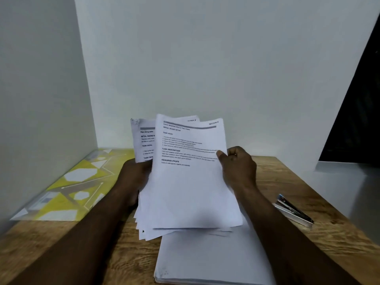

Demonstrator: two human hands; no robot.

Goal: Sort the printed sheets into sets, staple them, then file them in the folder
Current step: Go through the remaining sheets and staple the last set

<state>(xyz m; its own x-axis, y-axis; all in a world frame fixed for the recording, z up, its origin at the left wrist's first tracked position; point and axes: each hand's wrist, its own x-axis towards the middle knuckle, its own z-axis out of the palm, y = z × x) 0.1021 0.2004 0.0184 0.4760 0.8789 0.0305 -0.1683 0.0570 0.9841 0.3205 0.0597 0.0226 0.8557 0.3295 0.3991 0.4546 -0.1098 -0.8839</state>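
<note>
Our left hand grips the printed sheets, fingers hidden behind; our right hand pinches their three o'clock edge.

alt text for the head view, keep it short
The left hand and right hand hold a fanned bundle of printed sheets above a wooden table. A paper stack lies beneath, a yellow folder at left, a stapler at right.

The front sheet is showing "SECTION" and a blurred character at its top right. Down its left side it is showing the headings "INITIAL SCENE SETUP", "TASK GOAL", "TASK DESCRIPTION" and "REQUIRED PROPS"; the small print is blurring past reading. The rear sheet, at the left, is showing "Wipe dining table", "INITIAL SCENE S", "TASK GOAL" and "TASK DES", each cut off by the front sheet. A middle sheet is showing only "ECTION" at its top edge.
</note>
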